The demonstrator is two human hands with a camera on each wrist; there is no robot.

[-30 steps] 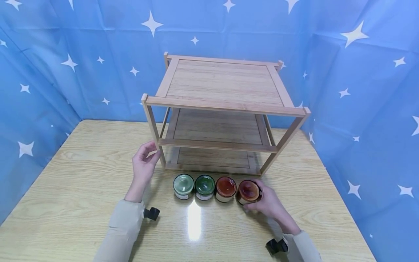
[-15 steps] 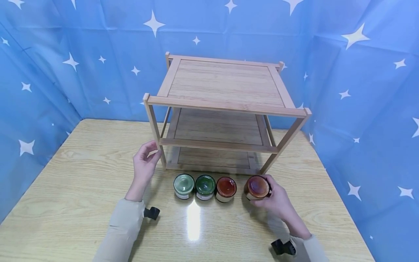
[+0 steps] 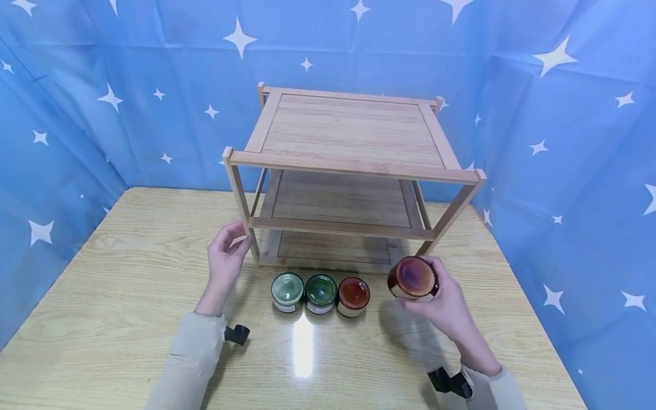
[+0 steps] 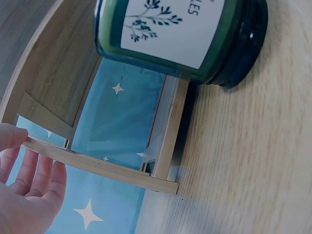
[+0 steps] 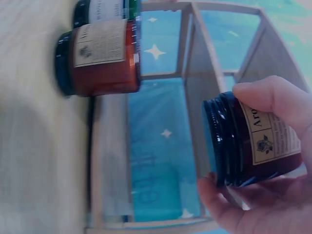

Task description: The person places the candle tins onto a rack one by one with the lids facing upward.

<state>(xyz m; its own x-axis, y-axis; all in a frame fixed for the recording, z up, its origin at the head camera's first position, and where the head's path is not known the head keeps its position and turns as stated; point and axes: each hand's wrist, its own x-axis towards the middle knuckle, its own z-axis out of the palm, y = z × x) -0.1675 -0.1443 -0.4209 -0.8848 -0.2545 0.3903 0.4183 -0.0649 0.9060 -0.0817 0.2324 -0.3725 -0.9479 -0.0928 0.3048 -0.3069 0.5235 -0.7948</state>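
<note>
My right hand grips a dark red glass jar candle, holding it above the table before the shelf's right front leg. In the right wrist view, thumb and fingers wrap the labelled jar, whose dark threaded end points tableward. My left hand pinches the left front leg of the wooden shelf rack between thumb and fingers. On the table in front of the rack stand a pale green jar candle, a dark green jar candle and a red-brown jar candle, side by side.
The rack has three tiers, with a middle shelf and a bottom shelf under the top board. A front rail runs along the middle tier. Behind the wooden table hangs a blue curtain with white stars.
My right hand has lifted the dark red jar candle off the table, away from the row, moving right and up toward the rack. My left hand stays on the rack leg.
</note>
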